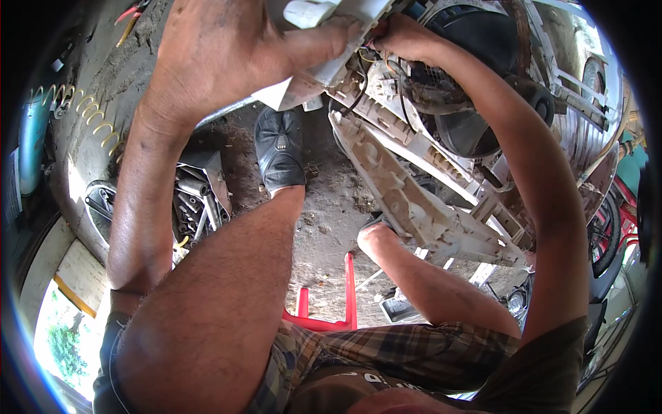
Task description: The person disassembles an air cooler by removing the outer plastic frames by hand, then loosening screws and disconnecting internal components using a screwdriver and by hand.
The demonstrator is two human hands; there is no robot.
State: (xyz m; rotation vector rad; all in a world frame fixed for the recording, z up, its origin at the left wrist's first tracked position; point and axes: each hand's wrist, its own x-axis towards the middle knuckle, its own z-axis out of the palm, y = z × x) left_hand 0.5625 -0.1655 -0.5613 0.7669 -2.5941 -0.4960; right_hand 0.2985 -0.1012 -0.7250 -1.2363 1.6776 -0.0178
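My left hand [221, 52] is at the top. Its thumb lies along a white plastic panel [289, 90], gripping it, while the other fingers are mostly cut off by the frame. Just right of that, my right hand [407, 38] reaches in behind the panel edge. Its fingers are drawn together beside thin wires [365, 56]; whatever they pinch is hidden. Both belong with a partly stripped scooter [476, 103] with black parts and dusty white bodywork. A long, dirty white fairing piece [407, 207] slants down below my right arm.
A tray of wrenches and sockets [196, 200] stands on the floor left of my shoe [279, 145]. Farther left are a coiled yellow hose [86, 107] and a blue tank [33, 141]. A red plastic stool [350, 290] is below me. Red-handled pliers [129, 14] lie at the far left.
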